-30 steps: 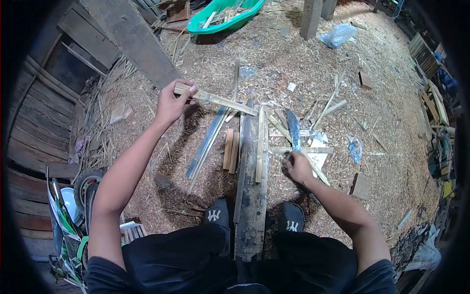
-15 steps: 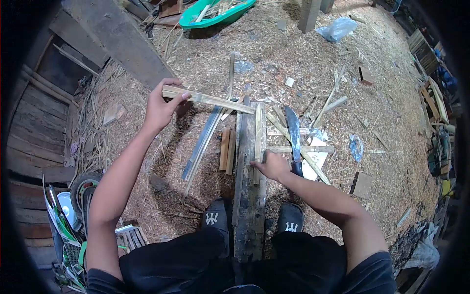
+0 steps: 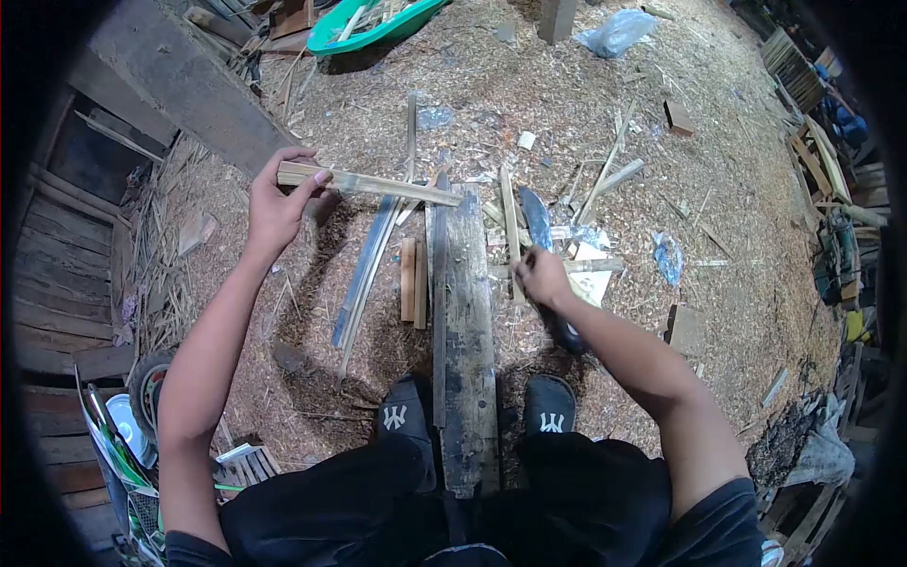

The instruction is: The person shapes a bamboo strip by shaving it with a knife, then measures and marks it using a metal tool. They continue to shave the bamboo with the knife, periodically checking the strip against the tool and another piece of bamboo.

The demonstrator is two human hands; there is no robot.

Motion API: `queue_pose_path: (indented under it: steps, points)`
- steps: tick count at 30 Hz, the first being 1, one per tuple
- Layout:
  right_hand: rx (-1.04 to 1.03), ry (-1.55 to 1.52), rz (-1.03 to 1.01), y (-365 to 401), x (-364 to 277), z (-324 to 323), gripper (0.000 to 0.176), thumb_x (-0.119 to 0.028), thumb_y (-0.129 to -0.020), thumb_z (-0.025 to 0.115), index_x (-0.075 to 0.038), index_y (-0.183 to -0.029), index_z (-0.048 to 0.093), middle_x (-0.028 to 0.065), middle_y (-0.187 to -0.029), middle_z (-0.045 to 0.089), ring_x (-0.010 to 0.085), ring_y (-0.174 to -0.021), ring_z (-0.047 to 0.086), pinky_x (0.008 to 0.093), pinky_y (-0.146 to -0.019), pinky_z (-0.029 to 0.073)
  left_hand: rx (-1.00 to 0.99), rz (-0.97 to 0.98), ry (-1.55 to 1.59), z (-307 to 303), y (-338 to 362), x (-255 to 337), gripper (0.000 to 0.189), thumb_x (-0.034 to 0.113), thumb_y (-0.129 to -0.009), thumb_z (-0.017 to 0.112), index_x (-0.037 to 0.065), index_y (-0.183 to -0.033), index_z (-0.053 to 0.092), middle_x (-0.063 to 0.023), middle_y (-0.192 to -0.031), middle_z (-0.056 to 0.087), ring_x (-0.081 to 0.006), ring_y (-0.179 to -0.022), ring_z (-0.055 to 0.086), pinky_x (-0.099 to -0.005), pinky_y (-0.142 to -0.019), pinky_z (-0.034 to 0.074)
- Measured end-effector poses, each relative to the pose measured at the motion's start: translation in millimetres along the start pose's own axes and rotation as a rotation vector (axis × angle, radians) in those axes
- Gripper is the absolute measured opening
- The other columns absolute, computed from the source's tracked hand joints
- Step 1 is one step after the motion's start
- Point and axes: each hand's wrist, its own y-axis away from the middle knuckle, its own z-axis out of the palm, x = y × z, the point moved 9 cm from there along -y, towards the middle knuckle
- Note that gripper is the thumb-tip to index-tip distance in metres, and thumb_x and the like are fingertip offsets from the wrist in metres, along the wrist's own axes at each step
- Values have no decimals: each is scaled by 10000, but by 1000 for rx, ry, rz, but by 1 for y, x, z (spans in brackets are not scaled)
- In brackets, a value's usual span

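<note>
My left hand (image 3: 276, 213) is closed around one end of a pale bamboo strip (image 3: 387, 188), whose far end reaches over the plank. In my right hand (image 3: 545, 277), pinched between thumb and fingers, is a second bamboo strip (image 3: 510, 213), just right of the plank and pointing away from me. The long worn wooden plank (image 3: 468, 350) runs between my feet. A machete (image 3: 537, 219) with a dark blade lies right of that second strip, its handle partly hidden by my right hand and forearm. Crossed bamboo pieces (image 3: 605, 267) lie beneath and beyond the right hand.
Left of the plank are short wooden blocks (image 3: 408, 281) and long thin strips (image 3: 364, 274). Shavings cover the ground. A green basin (image 3: 378, 38) with scraps, a wooden post (image 3: 557, 19) and a plastic bag (image 3: 616, 34) stand farther off. A slanted beam (image 3: 189, 80) rises at the left.
My right hand has moved the second bamboo strip off the plank to its right side. The left hand still holds its strip in much the same pose. The view has shifted slightly.
</note>
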Motion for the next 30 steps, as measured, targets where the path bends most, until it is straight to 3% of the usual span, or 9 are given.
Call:
queue_pose_path:
  steps: [8,14,18,20,21,22,24,25,30]
  points:
    - [-21,-24,-115,3,16,-8,195,-172,-839,699,17,-881,674,253,-804,681,413,-817,682,453,-767,532,138,125,-164,1,-2,17,363,100,-890,730,33,-1207,565,-66,-963,659,-138,-861,655,-277,-717,559]
    - [136,49,-164,47,20,-33,138,-106,-849,631,30,-872,631,261,-869,656,428,-865,642,484,-798,507,108,-65,190,42,-11,7,291,192,-920,717,9,-1134,642,-53,-900,686,-107,-818,643,-248,-716,519]
    - [58,206,-86,77,52,-29,334,-251,-891,648,24,-1064,570,251,-1013,650,435,-952,626,509,-829,502,99,41,108,71,-23,3,239,214,-959,662,8,-1080,647,-81,-897,700,-142,-830,661,-292,-755,538]
    - [58,236,-41,100,56,-27,389,-286,-891,652,26,-1100,549,257,-1015,651,437,-959,631,512,-835,506,87,-116,408,89,-26,-20,256,237,-999,595,-15,-1030,630,-76,-908,662,-191,-856,679,-303,-803,539]
    - [59,270,8,107,56,-31,445,-320,-892,655,29,-1136,528,262,-1016,652,439,-967,637,515,-841,509,87,-172,443,98,-23,-14,336,291,-1029,529,21,-838,592,-73,-801,622,-214,-806,670,-347,-857,531]
    - [56,270,11,109,51,-34,445,-320,-892,655,29,-1136,528,262,-1016,652,439,-967,637,515,-841,509,86,-176,442,99,-24,-19,336,291,-1029,529,21,-838,592,-73,-801,622,-214,-806,670,-347,-857,531]
    - [-90,326,129,110,51,-26,505,-330,-872,669,31,-1180,496,278,-1002,651,453,-959,645,528,-841,513,6,-169,667,113,-26,-16,407,336,-1032,512,96,-704,528,-67,-659,578,-186,-711,629,-321,-760,507]
    - [-105,306,153,103,60,-19,514,-311,-844,674,48,-1166,496,284,-1004,660,455,-944,652,525,-845,515,103,-248,716,118,-20,-15,492,358,-1039,486,152,-602,388,-23,-545,397,-169,-564,502,-309,-657,449]
    - [-39,93,266,95,60,-16,543,-311,-813,659,50,-1180,488,311,-1006,665,462,-975,652,500,-864,516,52,-183,820,125,-4,-4,578,327,-1058,396,165,-524,245,-15,-494,237,-160,-476,267,-332,-593,340]
